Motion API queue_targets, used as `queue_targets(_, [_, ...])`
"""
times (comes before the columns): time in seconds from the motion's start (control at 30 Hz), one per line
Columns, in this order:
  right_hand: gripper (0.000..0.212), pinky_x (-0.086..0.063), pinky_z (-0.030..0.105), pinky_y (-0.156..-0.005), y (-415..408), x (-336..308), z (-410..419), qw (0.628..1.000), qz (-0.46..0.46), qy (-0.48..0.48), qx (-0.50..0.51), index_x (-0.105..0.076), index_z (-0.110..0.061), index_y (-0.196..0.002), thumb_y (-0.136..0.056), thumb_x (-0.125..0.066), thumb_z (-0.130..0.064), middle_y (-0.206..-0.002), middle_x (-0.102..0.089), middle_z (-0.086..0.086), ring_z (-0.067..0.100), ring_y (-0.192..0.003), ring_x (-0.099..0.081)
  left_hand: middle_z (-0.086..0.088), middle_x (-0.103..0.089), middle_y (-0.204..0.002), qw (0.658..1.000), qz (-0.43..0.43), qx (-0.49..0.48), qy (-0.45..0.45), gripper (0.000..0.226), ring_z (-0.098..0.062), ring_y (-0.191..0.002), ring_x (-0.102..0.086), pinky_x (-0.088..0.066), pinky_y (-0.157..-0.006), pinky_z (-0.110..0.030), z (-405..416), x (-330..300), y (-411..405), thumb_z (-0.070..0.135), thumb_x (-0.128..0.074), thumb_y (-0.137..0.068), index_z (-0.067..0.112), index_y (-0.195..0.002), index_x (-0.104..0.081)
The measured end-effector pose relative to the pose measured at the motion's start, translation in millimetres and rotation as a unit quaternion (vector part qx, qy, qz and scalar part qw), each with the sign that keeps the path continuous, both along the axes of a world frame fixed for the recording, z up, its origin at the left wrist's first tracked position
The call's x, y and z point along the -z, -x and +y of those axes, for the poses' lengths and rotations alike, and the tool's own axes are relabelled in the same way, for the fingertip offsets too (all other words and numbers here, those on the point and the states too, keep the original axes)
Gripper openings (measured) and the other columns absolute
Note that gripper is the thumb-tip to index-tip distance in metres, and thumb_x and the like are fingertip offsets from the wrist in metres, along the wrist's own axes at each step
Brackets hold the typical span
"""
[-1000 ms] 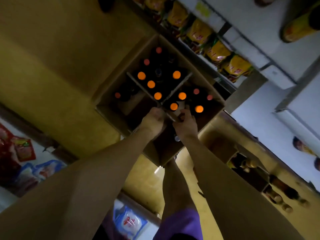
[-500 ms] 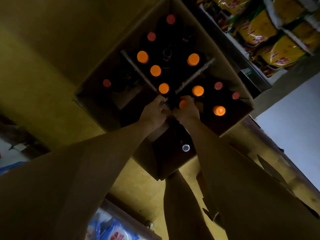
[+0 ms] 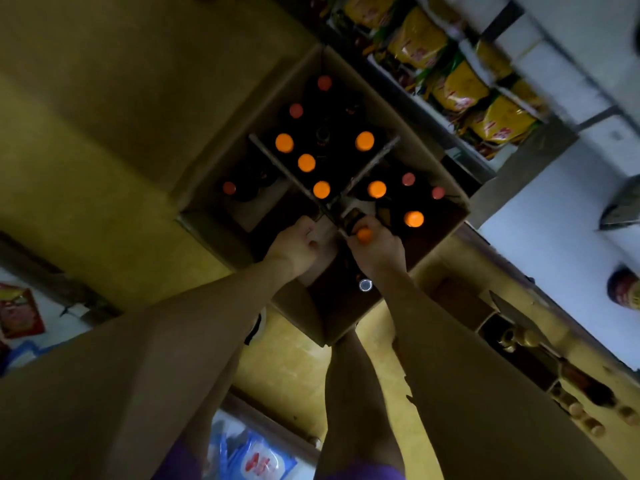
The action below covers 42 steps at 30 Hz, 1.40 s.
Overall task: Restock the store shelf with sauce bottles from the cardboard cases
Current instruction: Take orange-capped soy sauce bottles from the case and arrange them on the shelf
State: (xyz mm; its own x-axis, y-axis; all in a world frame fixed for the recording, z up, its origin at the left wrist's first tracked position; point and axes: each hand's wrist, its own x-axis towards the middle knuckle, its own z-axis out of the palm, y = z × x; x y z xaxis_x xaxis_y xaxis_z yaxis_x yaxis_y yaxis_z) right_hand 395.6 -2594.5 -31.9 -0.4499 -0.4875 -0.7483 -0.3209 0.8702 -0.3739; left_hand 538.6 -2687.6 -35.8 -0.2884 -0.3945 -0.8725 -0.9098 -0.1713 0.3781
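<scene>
An open cardboard case (image 3: 207,188) stands on the yellow floor below me, split by a cross-shaped cardboard divider (image 3: 273,155). Several dark sauce bottles with orange caps (image 3: 306,162) and red caps (image 3: 296,110) stand in its compartments. My right hand (image 3: 379,249) grips the neck of an orange-capped bottle (image 3: 363,234), raised and tilted at the case's middle. My left hand (image 3: 296,249) is curled beside it at the divider's near arm and seems to hold the cardboard.
A low shelf with yellow snack packets (image 3: 457,88) runs past the case's far right side. Another case holding bottles (image 3: 519,344) lies to the right. One silver-capped bottle (image 3: 364,285) stands in the near compartment. My legs are below, with blue packets (image 3: 256,459) behind them.
My right hand has closed on an orange-capped bottle and pulled it up out of its slot, toward me. My left hand stays curled at the divider.
</scene>
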Motion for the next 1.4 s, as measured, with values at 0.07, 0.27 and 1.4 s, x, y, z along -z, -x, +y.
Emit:
queue_targets(0.07, [0.022,-0.047,0.029,-0.072,2,-34,4,1.000,-0.006,0.011,0.008,-0.061,-0.028,-0.116,-0.095,-0.062,-0.032,-0.101,-0.066,0.003,0.023,-0.088,-0.061,-0.005,-0.058,-0.109,1.000,0.003,0.017,0.010,0.032,-0.030,-0.106,-0.059,-0.049,-0.088,-0.037,-8,-29,2,0.017,-0.050,-0.101,0.018,-0.133,-0.048])
queue_targets(0.27, [0.019,-0.043,0.032,-0.076,1,-161,-12,0.997,-0.008,0.064,0.033,-0.062,-0.035,-0.108,-0.090,-0.065,-0.037,-0.102,-0.064,0.002,0.026,-0.097,-0.060,-0.013,-0.062,-0.124,0.996,0.032,0.070,0.044,0.038,-0.034,-0.112,-0.060,-0.051,-0.098,-0.044,-38,-135,12,0.020,-0.054,-0.099,0.023,-0.136,-0.048])
queue_targets(1.4, [0.050,-0.055,0.034,-0.077,51,-744,39,0.827,0.150,0.472,0.266,-0.067,-0.008,-0.109,-0.102,-0.049,-0.055,-0.093,-0.065,0.006,0.018,-0.081,-0.063,-0.001,-0.075,-0.097,0.809,0.575,0.106,0.057,0.043,-0.017,-0.086,-0.072,-0.053,-0.071,-0.028,-46,-789,153,0.035,-0.086,-0.072,0.021,-0.106,-0.065])
